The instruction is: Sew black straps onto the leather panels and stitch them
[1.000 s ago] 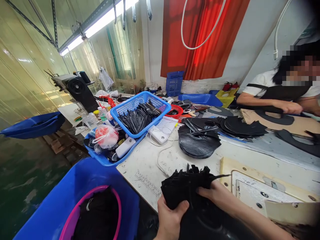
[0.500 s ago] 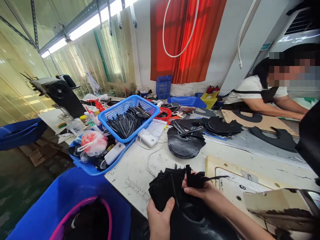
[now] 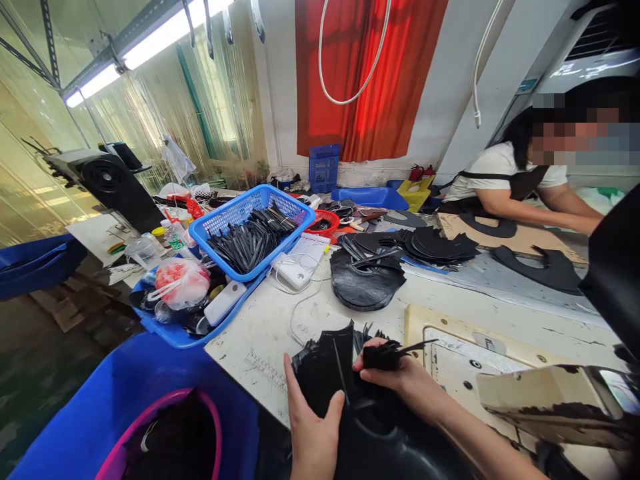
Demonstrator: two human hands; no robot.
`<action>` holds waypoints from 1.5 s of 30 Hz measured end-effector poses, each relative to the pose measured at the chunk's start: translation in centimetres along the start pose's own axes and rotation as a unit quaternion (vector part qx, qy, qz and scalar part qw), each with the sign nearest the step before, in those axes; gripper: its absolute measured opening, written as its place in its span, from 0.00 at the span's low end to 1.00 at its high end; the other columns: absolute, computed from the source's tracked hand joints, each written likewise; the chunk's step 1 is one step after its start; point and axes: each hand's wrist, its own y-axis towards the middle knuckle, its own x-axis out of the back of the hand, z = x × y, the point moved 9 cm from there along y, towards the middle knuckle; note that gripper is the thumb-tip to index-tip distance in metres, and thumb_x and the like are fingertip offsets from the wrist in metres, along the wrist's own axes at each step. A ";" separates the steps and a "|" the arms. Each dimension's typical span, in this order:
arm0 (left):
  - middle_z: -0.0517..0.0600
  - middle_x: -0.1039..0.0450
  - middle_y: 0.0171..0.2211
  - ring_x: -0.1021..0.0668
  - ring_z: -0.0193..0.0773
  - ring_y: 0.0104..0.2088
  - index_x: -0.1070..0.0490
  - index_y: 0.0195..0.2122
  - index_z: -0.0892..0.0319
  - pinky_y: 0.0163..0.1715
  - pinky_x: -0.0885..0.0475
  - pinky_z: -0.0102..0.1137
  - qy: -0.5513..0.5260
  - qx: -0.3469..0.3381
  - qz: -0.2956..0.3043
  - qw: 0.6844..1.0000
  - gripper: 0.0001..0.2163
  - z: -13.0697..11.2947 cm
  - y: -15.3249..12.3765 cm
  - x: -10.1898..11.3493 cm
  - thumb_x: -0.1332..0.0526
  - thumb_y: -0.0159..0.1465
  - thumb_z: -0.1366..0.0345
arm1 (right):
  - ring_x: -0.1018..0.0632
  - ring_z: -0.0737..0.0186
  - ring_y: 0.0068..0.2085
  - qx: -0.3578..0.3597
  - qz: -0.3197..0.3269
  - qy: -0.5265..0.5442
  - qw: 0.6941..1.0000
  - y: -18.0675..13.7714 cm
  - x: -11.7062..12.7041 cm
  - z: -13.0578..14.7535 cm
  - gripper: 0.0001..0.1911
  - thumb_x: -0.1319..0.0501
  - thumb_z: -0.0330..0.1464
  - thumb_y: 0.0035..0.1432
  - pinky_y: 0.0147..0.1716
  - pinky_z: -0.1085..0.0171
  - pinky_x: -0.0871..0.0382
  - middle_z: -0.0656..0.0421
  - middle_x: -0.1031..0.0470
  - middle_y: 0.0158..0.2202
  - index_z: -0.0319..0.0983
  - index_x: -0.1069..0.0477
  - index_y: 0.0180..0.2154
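At the near edge of the white table [image 3: 270, 327] my left hand [image 3: 313, 433] grips a stack of black cut fabric pieces [image 3: 325, 370] from below, thumb on top. Just to its right, my right hand [image 3: 400, 377] pinches a few black pieces [image 3: 383, 355] off the top of the stack, a thin strip sticking out rightwards. More black material lies in my lap beneath both hands.
A blue basket of black strips [image 3: 253, 230] sits on a blue tray [image 3: 165, 330] at left. Piles of black cut pieces [image 3: 367, 280] lie mid-table. A person in a white shirt [image 3: 505, 187] works at far right. A blue tub with a pink basket [image 3: 160, 427] stands below left.
The camera view shifted left and closer. My right hand curled tighter on the top pieces and separated them from the stack; my left hand slid up along the stack's side.
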 end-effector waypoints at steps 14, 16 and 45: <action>0.53 0.22 0.43 0.24 0.49 0.49 0.21 0.32 0.56 0.54 0.33 0.43 0.011 -0.098 0.168 0.981 0.04 -8.3 4.6 -6.6 0.32 0.54 0.67 | 0.20 0.50 0.38 -0.001 0.009 -0.025 1.000 1.4 -1.6 0.5 0.19 0.26 0.40 0.42 0.41 0.56 0.27 0.57 0.18 0.33 0.38 0.20 0.37; 0.51 0.21 0.39 0.23 0.46 0.45 0.21 0.30 0.57 0.51 0.31 0.40 -0.010 -0.087 0.175 0.981 0.02 -8.2 4.7 -6.6 0.33 0.55 0.68 | 0.20 0.50 0.38 -0.017 0.008 -0.020 1.000 1.4 -1.4 0.1 0.21 0.26 0.40 0.41 0.39 0.57 0.27 0.56 0.18 0.35 0.38 0.21 0.38; 0.52 0.21 0.39 0.22 0.45 0.44 0.22 0.30 0.58 0.49 0.29 0.37 -0.083 -0.057 0.166 0.981 0.03 -6.6 5.1 -5.9 0.33 0.53 0.71 | 0.20 0.48 0.41 -0.044 0.012 0.051 0.998 1.8 -0.4 -1.6 0.20 0.28 0.45 0.46 0.44 0.53 0.28 0.54 0.18 0.37 0.40 0.21 0.38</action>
